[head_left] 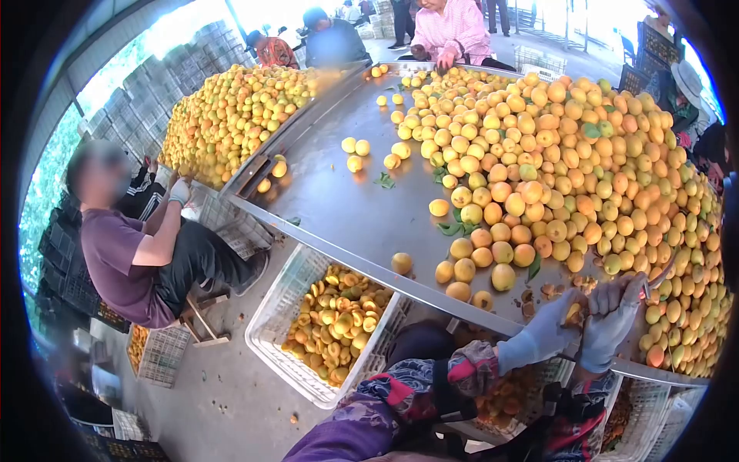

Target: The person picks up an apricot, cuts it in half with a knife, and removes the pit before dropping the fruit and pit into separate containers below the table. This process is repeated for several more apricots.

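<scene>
Both my hands are gloved and close together above the near edge of the metal table [339, 231], at the right. My left hand [548, 327] is closed around an orange-yellow apricot [573, 314], partly hidden by the fingers. Beside it, my right hand [614, 319] is closed on a small tool [645, 291], of which only a bit shows near the fingertips. Behind my hands a large heap of apricots [554, 169] covers the table's right side, with a few green leaves among them. Small fruit pieces lie near my left hand.
A white crate [265, 331] of halved apricots stands on the floor below the table edge. More crates are under my arms. A seated person [123, 246] works at the left by another apricot heap [231, 119]. Another person [454, 35] sits across the table.
</scene>
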`<state>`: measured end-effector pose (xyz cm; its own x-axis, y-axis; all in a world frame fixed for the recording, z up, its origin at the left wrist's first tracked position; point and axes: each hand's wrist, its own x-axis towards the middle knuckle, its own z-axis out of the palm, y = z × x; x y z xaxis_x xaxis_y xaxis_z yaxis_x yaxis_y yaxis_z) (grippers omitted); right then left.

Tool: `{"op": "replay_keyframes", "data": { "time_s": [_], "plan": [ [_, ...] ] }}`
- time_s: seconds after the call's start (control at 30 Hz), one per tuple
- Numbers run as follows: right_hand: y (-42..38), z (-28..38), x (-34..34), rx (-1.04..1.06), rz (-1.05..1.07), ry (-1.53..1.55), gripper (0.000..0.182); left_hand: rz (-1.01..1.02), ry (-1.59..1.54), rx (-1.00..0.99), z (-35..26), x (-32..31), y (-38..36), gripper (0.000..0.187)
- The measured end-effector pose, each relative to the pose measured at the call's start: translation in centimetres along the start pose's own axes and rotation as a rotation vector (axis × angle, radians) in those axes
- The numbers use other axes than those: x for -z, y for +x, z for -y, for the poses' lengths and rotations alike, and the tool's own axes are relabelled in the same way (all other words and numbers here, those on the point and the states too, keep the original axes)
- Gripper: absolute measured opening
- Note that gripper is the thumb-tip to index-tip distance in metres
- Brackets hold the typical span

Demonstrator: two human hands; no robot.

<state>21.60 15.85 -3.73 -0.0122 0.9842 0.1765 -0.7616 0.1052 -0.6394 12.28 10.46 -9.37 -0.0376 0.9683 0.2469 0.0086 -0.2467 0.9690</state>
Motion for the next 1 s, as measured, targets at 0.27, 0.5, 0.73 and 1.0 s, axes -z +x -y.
{"op": "replay_keyframes", "data": {
  "time_s": [0.27, 0.5, 0.73, 1.0],
  "plan": [
    [-2.2, -0.2, 0.9, 0.174, 0.125, -0.340, 0.023, 0.225, -0.297, 0.135, 1.0, 0.5, 0.4, 0.059],
    [-4.0, -0.3, 1.6, 0.116, 0.238, -0.480, 0.022, 0.288, -0.424, 0.179, 1.0, 0.7, 0.2, 0.057],
    [-3.1, -0.4, 1.1, 0.063, 0.148, -0.221, 0.024, 0.357, -0.245, 0.110, 0.5, 1.9, 0.4, 0.069],
    [-0.3, 1.5, 0.3, 0.024, -0.119, 0.064, 0.033, 0.105, -0.201, 0.048, -1.5, 0.5, 0.4, 0.043]
  ]
}}
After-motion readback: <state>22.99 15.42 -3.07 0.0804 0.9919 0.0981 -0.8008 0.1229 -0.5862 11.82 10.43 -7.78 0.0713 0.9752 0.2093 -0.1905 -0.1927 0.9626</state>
